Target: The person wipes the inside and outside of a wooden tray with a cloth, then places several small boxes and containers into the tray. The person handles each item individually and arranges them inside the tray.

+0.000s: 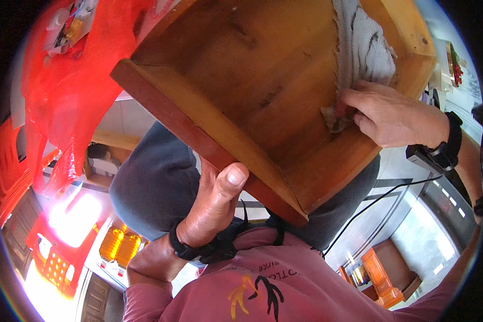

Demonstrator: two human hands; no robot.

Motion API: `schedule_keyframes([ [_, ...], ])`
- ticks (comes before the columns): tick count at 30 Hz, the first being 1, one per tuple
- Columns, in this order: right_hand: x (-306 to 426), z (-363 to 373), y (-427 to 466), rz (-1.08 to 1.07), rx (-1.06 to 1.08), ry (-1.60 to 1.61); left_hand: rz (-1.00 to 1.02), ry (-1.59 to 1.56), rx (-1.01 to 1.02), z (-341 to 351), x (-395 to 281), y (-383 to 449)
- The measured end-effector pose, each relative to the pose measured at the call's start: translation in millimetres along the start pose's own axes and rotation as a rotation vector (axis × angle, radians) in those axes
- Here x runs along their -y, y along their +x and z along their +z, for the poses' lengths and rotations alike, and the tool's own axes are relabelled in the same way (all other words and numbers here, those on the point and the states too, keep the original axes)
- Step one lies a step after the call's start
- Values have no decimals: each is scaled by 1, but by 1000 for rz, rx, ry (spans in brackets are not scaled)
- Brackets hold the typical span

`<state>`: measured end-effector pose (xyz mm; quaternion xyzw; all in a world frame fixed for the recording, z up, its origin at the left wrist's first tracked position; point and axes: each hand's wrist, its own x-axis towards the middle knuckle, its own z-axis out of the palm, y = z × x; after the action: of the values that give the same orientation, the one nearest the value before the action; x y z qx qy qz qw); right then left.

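A wooden drawer (241, 88) is tilted above the person's lap, its open inside facing the camera, with dark marks on its bottom board. My left hand (217, 197) grips the reddish-brown front edge from below, the thumb over the rim. Inside the drawer, at its right side, my right hand (378, 112) holds a grey-white cloth (364, 48) that is bunched against the bottom board and side wall. Part of the cloth pokes out below the fingers. Black straps are around both wrists.
A red plastic sheet or bag (72, 88) hangs at the left. Beyond it are a red plastic chair (56, 257) and bottles of yellow liquid (120, 245). Another open wooden drawer or box (124, 141) lies beside the left knee. A black cable (370, 207) runs along the right; carved wooden furniture (380, 277) stands lower right.
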<state>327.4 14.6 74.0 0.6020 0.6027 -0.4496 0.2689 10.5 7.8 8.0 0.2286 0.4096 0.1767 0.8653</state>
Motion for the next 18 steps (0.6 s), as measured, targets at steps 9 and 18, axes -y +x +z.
schedule_keyframes([
  [9, 33, 36, 15, -484, 226, 99, 33, 71, -102, 8, 2, -4],
  [18, 59, 60, 35, -491, 122, 495, 3, 67, -123, 10, 2, -2],
])
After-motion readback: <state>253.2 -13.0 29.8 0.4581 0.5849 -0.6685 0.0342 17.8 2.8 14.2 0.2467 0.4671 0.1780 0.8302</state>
